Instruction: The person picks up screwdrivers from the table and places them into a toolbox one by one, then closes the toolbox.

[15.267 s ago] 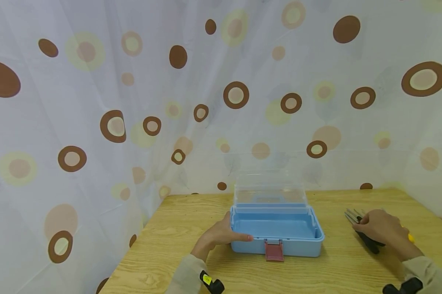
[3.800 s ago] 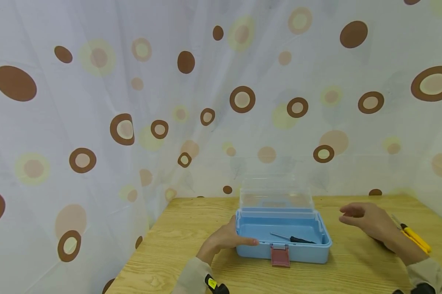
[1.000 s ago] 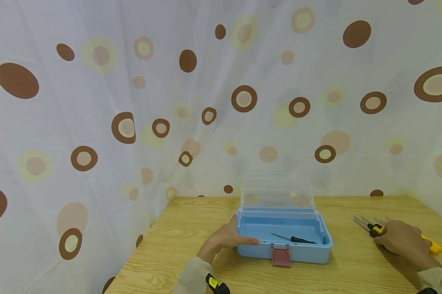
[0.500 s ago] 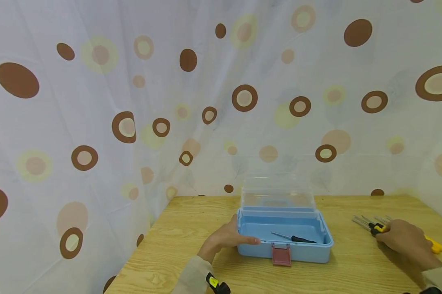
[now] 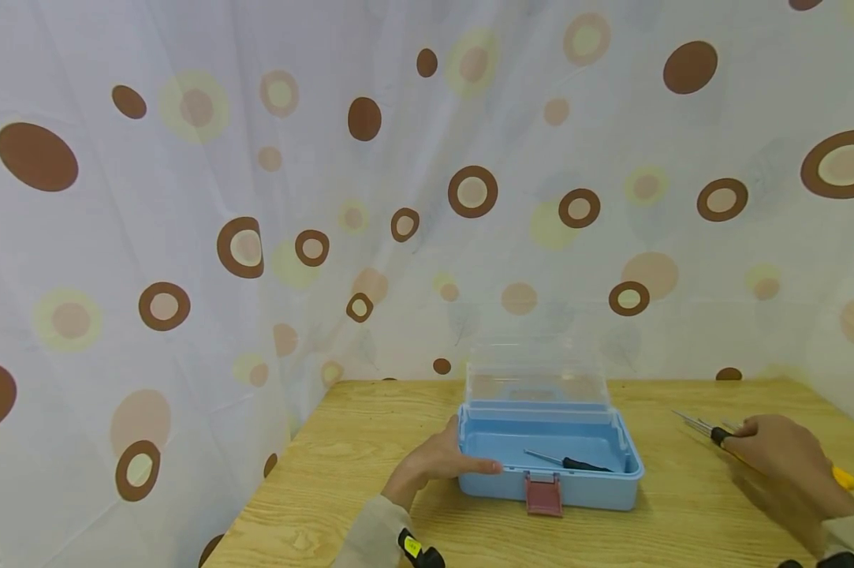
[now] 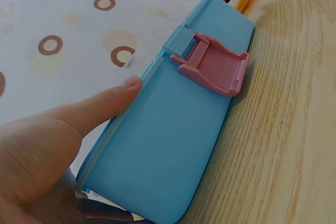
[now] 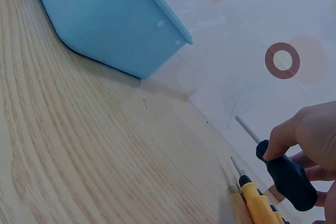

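Observation:
A light-blue toolbox (image 5: 593, 493) stands on the table, its clear lid (image 5: 536, 386) raised at the back. My left hand (image 5: 437, 457) grips its left end, thumb along the front rim and fingers behind the end wall. Inside lies a screwdriver (image 5: 581, 465) with a dark handle. To the right of the box, my right hand (image 5: 785, 454) holds another screwdriver (image 7: 287, 182) by its black handle, shaft pointing away from the hand. It is raised a little above several yellow-and-black-handled tools (image 7: 257, 203), which the hand partly hides.
A pink latch (image 5: 544, 497) hangs down at the box's front. The wooden table (image 5: 341, 513) extends to both sides of the box. Behind it hangs a white curtain (image 5: 398, 158) with brown and cream circles. A yellow handle (image 5: 844, 477) shows beyond my right wrist.
Since half a second ago, my right hand has lifted a black-handled screwdriver from the pile. The toolbox held no screwdriver 15.3 s ago; one lay in it by 3.8 s ago. My left hand keeps its grip.

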Action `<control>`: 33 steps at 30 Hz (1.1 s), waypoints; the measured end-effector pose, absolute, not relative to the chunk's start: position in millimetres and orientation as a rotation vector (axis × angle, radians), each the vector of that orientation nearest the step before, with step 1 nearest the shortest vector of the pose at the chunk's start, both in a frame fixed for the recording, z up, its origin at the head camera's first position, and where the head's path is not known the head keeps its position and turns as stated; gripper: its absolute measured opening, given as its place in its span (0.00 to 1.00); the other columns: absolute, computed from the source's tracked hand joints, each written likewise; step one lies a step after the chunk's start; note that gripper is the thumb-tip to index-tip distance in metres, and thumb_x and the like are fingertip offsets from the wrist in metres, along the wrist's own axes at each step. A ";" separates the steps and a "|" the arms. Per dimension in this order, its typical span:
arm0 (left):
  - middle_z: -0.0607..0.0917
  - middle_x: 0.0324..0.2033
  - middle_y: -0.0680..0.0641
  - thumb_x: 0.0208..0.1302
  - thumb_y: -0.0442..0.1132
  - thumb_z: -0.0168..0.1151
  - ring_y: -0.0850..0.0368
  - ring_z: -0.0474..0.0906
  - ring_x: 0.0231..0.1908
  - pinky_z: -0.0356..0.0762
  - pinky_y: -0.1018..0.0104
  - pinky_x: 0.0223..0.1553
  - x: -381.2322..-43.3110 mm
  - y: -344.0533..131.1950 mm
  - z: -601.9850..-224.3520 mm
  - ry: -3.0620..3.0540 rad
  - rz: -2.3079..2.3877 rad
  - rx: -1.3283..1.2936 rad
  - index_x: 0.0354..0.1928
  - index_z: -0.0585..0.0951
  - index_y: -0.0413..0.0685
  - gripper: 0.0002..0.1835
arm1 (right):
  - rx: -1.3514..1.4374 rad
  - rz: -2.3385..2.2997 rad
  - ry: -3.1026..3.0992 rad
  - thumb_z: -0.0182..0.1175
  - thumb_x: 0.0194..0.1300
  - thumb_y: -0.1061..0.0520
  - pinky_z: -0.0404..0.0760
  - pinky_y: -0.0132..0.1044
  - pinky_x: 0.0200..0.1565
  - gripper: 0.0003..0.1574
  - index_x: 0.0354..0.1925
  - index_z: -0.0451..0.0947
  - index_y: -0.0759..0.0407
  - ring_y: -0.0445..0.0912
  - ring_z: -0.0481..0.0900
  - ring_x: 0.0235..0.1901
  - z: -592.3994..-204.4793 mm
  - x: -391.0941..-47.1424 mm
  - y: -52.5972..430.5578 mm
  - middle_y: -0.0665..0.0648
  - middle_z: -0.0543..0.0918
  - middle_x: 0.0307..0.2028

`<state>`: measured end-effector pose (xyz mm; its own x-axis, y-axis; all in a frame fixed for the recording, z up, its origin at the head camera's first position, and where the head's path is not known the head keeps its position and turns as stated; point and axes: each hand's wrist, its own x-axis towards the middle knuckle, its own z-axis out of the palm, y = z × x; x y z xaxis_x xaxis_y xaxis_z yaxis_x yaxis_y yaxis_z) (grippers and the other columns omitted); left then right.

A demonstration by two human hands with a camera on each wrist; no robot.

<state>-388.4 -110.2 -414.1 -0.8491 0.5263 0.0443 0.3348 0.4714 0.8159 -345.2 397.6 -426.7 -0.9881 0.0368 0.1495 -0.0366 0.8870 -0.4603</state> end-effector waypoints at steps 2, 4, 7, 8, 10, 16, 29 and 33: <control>0.65 0.73 0.41 0.56 0.55 0.79 0.42 0.68 0.66 0.67 0.39 0.63 -388.2 -110.2 -413.8 2.514 1.310 0.744 0.83 0.46 0.48 0.64 | 0.035 0.681 -2.877 0.64 0.67 0.51 0.78 0.49 0.29 0.20 0.35 0.85 0.69 0.61 0.81 0.32 -422.5 -345.2 395.0 0.73 0.84 0.38; 0.64 0.73 0.41 0.56 0.55 0.79 0.41 0.68 0.67 0.66 0.39 0.63 -387.9 -110.2 -413.6 2.520 1.303 0.744 0.83 0.46 0.48 0.64 | 0.077 0.653 -2.854 0.65 0.68 0.50 0.80 0.54 0.34 0.24 0.39 0.85 0.74 0.69 0.82 0.38 -418.1 -344.8 392.4 0.79 0.82 0.45; 0.64 0.74 0.41 0.56 0.56 0.79 0.41 0.67 0.68 0.66 0.38 0.64 -387.6 -110.3 -413.8 2.528 1.294 0.741 0.83 0.46 0.48 0.64 | 0.118 0.640 -2.828 0.65 0.69 0.50 0.79 0.60 0.40 0.26 0.44 0.85 0.76 0.76 0.77 0.48 -412.5 -343.0 388.0 0.83 0.76 0.55; 0.64 0.74 0.41 0.56 0.56 0.79 0.41 0.67 0.68 0.66 0.38 0.64 -387.4 -110.3 -413.7 2.531 1.291 0.735 0.83 0.46 0.48 0.64 | 0.129 0.647 -2.826 0.65 0.70 0.49 0.79 0.60 0.40 0.27 0.44 0.85 0.76 0.76 0.77 0.48 -411.0 -342.3 386.7 0.83 0.75 0.56; 0.64 0.74 0.41 0.56 0.56 0.79 0.41 0.68 0.67 0.66 0.38 0.64 -387.5 -110.1 -413.7 2.526 1.295 0.744 0.83 0.46 0.48 0.64 | 0.134 0.670 -2.818 0.64 0.70 0.50 0.78 0.61 0.41 0.26 0.44 0.85 0.76 0.77 0.76 0.49 -408.4 -340.7 383.9 0.84 0.74 0.57; 0.64 0.73 0.41 0.56 0.56 0.79 0.41 0.68 0.67 0.66 0.39 0.64 -387.9 -110.3 -413.8 2.516 1.301 0.753 0.83 0.45 0.48 0.64 | 0.130 0.761 -2.829 0.63 0.72 0.48 0.75 0.65 0.45 0.28 0.45 0.85 0.76 0.80 0.70 0.53 -400.4 -340.5 377.4 0.83 0.71 0.61; 0.66 0.72 0.44 0.55 0.55 0.79 0.45 0.70 0.65 0.68 0.41 0.63 -390.1 -111.5 -413.6 2.529 1.300 0.768 0.83 0.47 0.49 0.63 | 0.187 0.801 -2.787 0.59 0.75 0.51 0.74 0.67 0.46 0.26 0.48 0.83 0.77 0.80 0.67 0.56 -388.6 -338.9 364.7 0.82 0.70 0.62; 0.65 0.73 0.43 0.55 0.55 0.79 0.44 0.69 0.66 0.67 0.41 0.63 -389.7 -110.7 -414.2 2.516 1.305 0.776 0.83 0.46 0.50 0.64 | 0.204 0.809 -2.775 0.59 0.76 0.52 0.74 0.67 0.47 0.25 0.48 0.84 0.76 0.79 0.67 0.56 -385.8 -338.0 360.0 0.82 0.70 0.63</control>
